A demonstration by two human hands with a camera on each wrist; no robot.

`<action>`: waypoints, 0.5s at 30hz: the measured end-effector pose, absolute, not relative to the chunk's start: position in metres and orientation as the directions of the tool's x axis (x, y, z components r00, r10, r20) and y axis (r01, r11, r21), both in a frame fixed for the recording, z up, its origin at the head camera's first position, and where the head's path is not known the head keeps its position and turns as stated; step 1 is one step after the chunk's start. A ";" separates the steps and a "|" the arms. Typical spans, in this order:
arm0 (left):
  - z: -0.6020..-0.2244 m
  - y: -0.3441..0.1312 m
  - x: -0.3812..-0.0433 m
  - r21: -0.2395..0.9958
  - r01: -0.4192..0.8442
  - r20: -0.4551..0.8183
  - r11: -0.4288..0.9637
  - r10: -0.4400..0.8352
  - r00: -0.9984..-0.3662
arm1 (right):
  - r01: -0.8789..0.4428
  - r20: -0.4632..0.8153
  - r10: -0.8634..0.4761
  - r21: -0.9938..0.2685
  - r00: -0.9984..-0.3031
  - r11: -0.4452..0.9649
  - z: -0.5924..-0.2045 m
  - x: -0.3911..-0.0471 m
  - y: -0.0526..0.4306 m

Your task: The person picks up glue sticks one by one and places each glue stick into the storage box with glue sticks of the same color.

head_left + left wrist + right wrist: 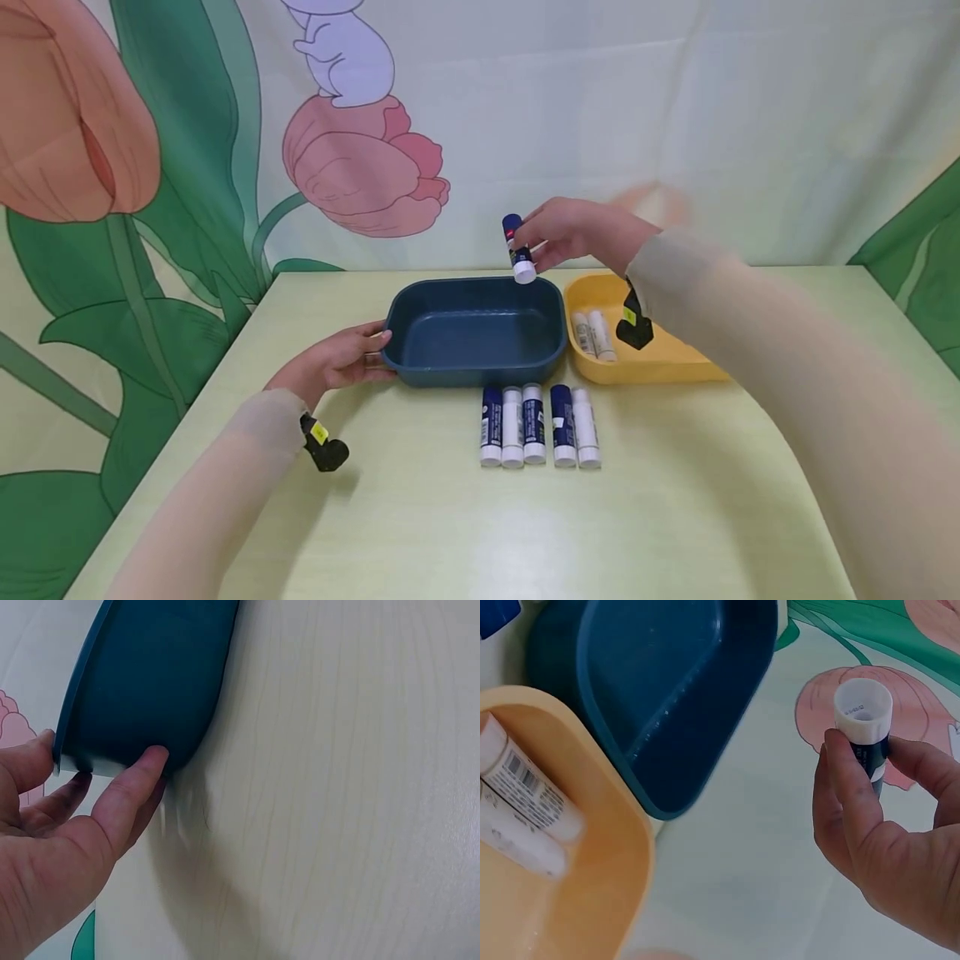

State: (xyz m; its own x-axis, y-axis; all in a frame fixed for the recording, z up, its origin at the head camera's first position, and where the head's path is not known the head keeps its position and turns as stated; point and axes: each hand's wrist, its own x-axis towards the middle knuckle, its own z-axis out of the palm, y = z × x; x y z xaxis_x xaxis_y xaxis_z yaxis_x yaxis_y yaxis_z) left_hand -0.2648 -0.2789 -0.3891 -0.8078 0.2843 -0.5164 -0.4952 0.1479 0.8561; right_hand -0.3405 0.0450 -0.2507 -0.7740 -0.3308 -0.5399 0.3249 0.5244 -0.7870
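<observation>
The work looks part done: two white sticks lie in the yellow bin, five sticks are left on the table. The left hand pinches the blue bin; the right hand has its grip closed on a blue stick in the air nearby, long axis leaning, white end down.

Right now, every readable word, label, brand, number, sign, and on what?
None legible for certain.
Held stick: label and base print too small.
White sticks in yellow tray: barcode, blurred lettering.
Five sticks on table: print too small.
Yellow tags on wrist cameras: marks too small.
</observation>
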 end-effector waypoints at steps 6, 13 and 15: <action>-0.389 -0.281 -0.264 0.858 -0.492 -0.513 0.149 0.283 -0.810 | 0.342 -0.576 -0.342 -0.765 -0.743 0.546 -0.275 -0.341 0.035; -0.388 -0.280 -0.265 0.855 -0.499 -0.519 0.143 0.276 -0.809 | 0.356 -0.604 -0.350 -0.747 -0.716 0.561 -0.307 -0.341 0.028; -0.388 -0.280 -0.265 0.853 -0.502 -0.521 0.140 0.271 -0.809 | 0.366 -0.621 -0.357 -0.738 -0.698 0.567 -0.317 -0.342 0.026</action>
